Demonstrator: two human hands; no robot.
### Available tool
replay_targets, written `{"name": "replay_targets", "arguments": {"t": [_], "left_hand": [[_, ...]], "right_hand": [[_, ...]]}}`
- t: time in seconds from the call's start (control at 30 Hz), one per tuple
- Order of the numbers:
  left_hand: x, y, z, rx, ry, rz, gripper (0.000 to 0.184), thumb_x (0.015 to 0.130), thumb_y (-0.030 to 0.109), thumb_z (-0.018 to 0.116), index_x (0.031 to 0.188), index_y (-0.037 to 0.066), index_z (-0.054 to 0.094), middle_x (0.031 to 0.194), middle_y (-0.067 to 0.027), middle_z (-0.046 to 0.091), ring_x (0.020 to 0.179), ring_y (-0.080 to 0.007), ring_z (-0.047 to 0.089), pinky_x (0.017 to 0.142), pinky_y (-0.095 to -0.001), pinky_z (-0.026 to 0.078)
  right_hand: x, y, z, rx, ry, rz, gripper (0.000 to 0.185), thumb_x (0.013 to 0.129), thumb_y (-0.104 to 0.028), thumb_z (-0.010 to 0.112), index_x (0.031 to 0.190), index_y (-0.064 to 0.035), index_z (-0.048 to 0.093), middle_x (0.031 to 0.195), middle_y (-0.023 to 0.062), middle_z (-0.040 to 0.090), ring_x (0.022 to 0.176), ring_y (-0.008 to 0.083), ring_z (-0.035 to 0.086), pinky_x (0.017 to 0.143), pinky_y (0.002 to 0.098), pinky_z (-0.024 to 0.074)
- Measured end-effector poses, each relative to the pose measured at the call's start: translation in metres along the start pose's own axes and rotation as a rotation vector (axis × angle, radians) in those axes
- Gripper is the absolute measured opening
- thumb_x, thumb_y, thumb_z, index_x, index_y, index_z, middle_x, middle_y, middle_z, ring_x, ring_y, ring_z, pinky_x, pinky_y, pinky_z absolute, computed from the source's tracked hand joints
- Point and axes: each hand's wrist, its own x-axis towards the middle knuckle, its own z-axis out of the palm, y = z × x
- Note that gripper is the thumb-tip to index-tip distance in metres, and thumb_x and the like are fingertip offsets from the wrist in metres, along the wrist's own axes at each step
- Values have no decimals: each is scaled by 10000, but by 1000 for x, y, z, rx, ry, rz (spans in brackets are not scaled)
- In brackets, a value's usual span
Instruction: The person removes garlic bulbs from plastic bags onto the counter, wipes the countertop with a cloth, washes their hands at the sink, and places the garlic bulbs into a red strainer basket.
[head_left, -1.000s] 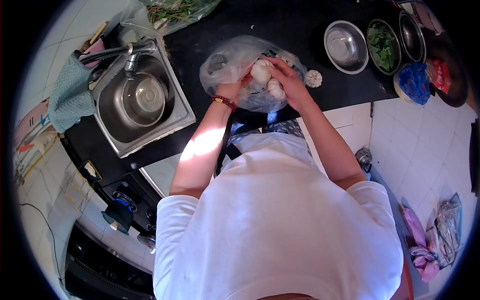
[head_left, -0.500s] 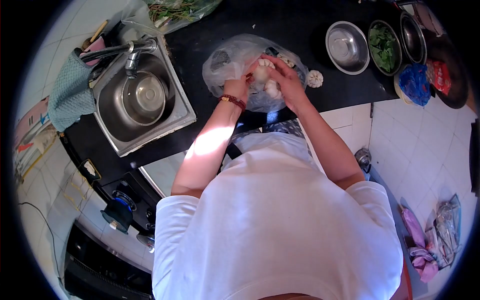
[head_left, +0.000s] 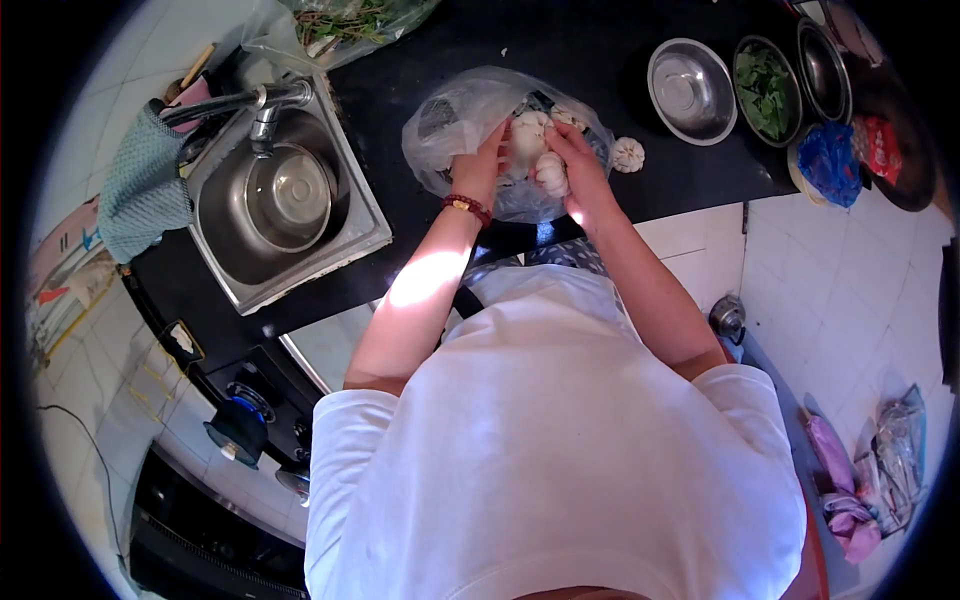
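Note:
A clear plastic bag (head_left: 440, 125) lies spread on the black counter, with garlic bulbs in it. My left hand (head_left: 483, 163) is at the bag's left part, its fingers against the left side of a large garlic bulb (head_left: 530, 132). On the other side, my right hand (head_left: 588, 180) has its fingers round a smaller garlic bulb (head_left: 551, 175), its thumb side near the large one. Another garlic bulb (head_left: 628, 155) sits on the counter just right of the bag. A beaded bracelet is on my left wrist.
To the left is a steel sink (head_left: 378, 238) with a pot (head_left: 290, 200) under the faucet (head_left: 263, 130). A steel bowl (head_left: 690, 95), a bowl of green leaves (head_left: 768, 95) and a blue bag (head_left: 830, 168) stand at the right. A bag of greens (head_left: 345, 25) lies at the back.
My left hand's fingers have straightened along the large bulb. My right hand has drawn slightly back, and both bulbs show more between my hands.

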Motion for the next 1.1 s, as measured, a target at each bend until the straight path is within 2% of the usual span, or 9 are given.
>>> {"name": "replay_targets", "arguments": {"t": [0.07,0.33,0.53,0.63,0.73,0.83,0.93,1.03,1.1], "left_hand": [[-3,-3,0,100,-6,30,352,872,343,692,1081,61,663,947,6,653,838,-85,574,716,-211,425],[9,-8,-18,-20,-125,2,324,869,287,709,1088,53,662,949,-7,653,766,-68,572,669,-217,456],[2,5,-8,-109,21,41,232,876,189,697,1038,24,672,965,-31,654,798,-98,613,679,-231,500],[10,1,-14,187,27,289,210,890,199,665,1015,31,684,957,-81,676,801,-187,648,701,-307,520],[17,2,-24,970,152,820,208,905,204,608,1022,51,687,985,-148,680,825,-294,657,736,-385,516],[20,-2,-26,1297,213,1054,223,907,211,571,1044,77,685,1027,-186,663,860,-366,640,764,-447,498],[19,0,-23,1189,176,851,262,915,262,585,1048,56,677,987,-141,685,823,-296,664,719,-411,507],[6,13,-11,679,65,353,270,915,253,575,1034,33,679,986,-181,679,934,-305,657,775,-395,509],[7,3,-10,553,18,428,356,920,337,575,1071,29,670,959,-147,694,917,-250,670,783,-349,508]], "right_hand": [[6,6,-3,32,40,-8,336,949,-234,583,1220,-55,496,1020,114,614,661,217,650,571,327,544],[0,-9,-3,-174,-180,-49,392,967,-227,560,1336,-115,488,1108,80,609,889,159,628,690,308,554],[-4,-11,9,-15,-122,3,360,955,-215,582,1286,-85,520,1105,69,612,906,154,625,723,300,548],[4,-10,5,-77,-142,66,356,936,-207,613,1255,-72,532,1086,69,611,892,153,625,722,297,543],[7,-6,1,-171,-181,-40,376,922,-206,633,1254,-66,525,1059,68,608,868,150,622,717,291,536],[1,-12,0,-147,-247,-27,408,913,-211,643,1264,-56,501,1054,76,606,831,161,629,698,290,536],[-1,-14,0,-36,-200,32,437,911,-212,641,1280,-53,470,1076,92,608,792,185,645,672,293,538],[2,-7,-2,8,-112,42,430,931,-231,605,1301,-70,455,1025,95,628,733,180,645,590,282,511],[7,-2,0,-10,-93,51,423,942,-242,584,1311,-83,448,992,96,640,708,173,643,553,278,496]]}}
